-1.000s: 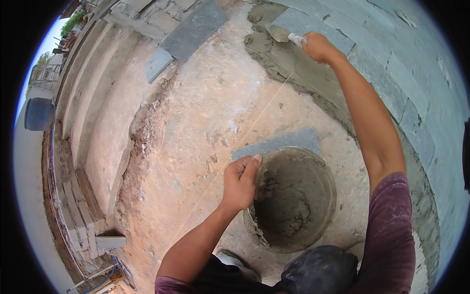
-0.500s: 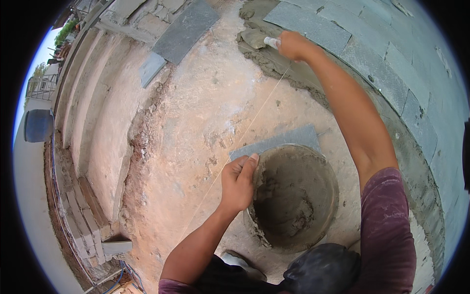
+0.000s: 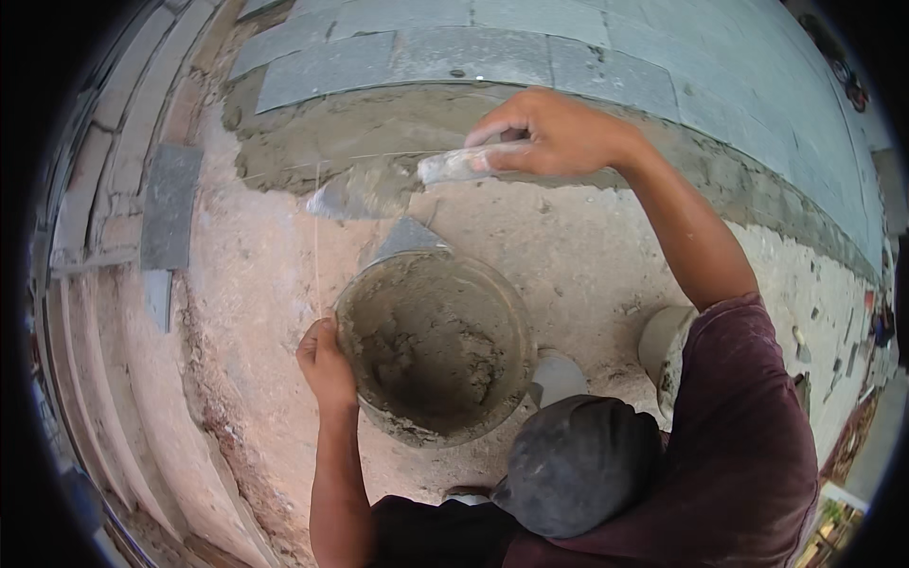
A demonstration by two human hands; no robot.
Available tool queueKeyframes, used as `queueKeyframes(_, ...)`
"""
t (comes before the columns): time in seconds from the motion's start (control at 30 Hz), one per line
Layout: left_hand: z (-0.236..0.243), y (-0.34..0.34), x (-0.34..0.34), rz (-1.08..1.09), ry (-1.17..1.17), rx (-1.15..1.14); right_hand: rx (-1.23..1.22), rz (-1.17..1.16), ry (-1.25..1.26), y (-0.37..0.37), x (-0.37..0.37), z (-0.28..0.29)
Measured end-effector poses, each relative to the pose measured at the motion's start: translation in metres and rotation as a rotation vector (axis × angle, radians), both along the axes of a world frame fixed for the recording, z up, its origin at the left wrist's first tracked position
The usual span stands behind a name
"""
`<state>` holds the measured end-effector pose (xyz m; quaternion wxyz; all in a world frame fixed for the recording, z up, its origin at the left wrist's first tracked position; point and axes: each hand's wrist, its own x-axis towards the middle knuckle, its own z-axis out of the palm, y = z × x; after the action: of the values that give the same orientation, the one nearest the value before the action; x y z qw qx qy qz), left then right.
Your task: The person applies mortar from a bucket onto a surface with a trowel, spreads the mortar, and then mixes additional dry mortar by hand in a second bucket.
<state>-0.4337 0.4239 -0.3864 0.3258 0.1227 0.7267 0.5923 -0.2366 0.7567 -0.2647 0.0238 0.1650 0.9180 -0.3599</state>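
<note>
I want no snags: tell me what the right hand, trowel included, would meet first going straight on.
Probably the string: the right hand points picture-left, trowel leading, and the trowel's tip overlaps the string in this view. Depth is unclear, so it may pass above.

Right fingers (image 3: 499,119) hold a trowel (image 3: 377,192) while left fingers (image 3: 326,333) grip a mortar bucket (image 3: 518,322).

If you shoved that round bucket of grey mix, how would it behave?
The bucket is probably heavy for its size, since damp-looking grey mix lies inside. It would likely drag rather than glide, as the ground around looks rough. Its wall seems stiff, looking round and unbent where the left hand grips it.
</note>
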Motion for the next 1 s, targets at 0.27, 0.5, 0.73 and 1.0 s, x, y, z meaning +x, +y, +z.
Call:
queueKeyframes(0.27,0.015,0.028,0.033,-0.150,0.252,-0.189,-0.012,0.031,0.063,-0.156,0.091,-0.090)
queueKeyframes(0.5,0.021,-0.001,0.028,-0.174,0.134,-0.202,0.155,-0.718,0.456,-0.160,0.286,-0.002)
queueKeyframes(0.73,0.041,-0.015,0.032,-0.270,0.543,-0.316,0.128,-1.140,0.208,-0.183,0.406,0.041)
queueKeyframes(1.0,0.014,-0.037,0.041,-0.239,0.561,-0.292,0.284,-0.989,0.016,-0.275,0.349,-0.040)
